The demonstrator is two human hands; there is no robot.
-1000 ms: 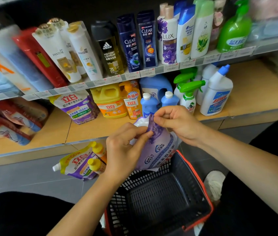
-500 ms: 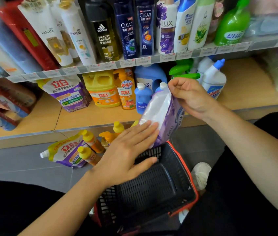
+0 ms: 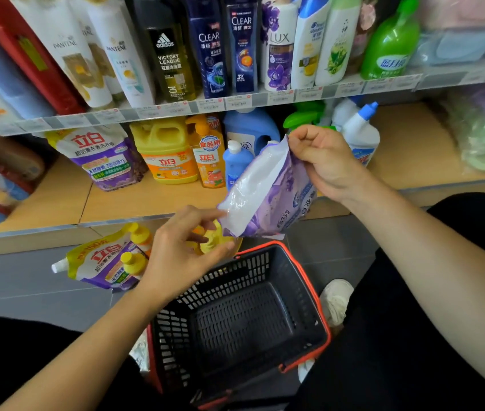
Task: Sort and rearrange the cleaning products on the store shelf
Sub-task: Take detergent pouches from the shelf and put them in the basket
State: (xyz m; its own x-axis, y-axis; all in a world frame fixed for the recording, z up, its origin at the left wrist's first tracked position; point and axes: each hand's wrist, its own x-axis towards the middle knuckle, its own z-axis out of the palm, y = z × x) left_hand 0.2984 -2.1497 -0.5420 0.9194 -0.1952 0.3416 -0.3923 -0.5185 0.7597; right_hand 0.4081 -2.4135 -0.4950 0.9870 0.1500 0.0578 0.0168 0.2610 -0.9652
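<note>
Head view: right hand [image 3: 325, 163] pinches the pouch [image 3: 265, 197] by its top corner; left hand [image 3: 180, 256], fingers loose, hovers beside its bottom corner. Bottles [image 3: 209, 54] read Pantene, Clear, Lux.

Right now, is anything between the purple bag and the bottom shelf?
Yes. A small blue bottle stands on the lower shelf right behind the purple bag. The spot before the yellow jug looks free.

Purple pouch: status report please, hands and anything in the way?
Right hand pinches purple pouch by top corner, above basket. Left hand open beside its lower corner. Blue bottle on shelf behind it.
</note>
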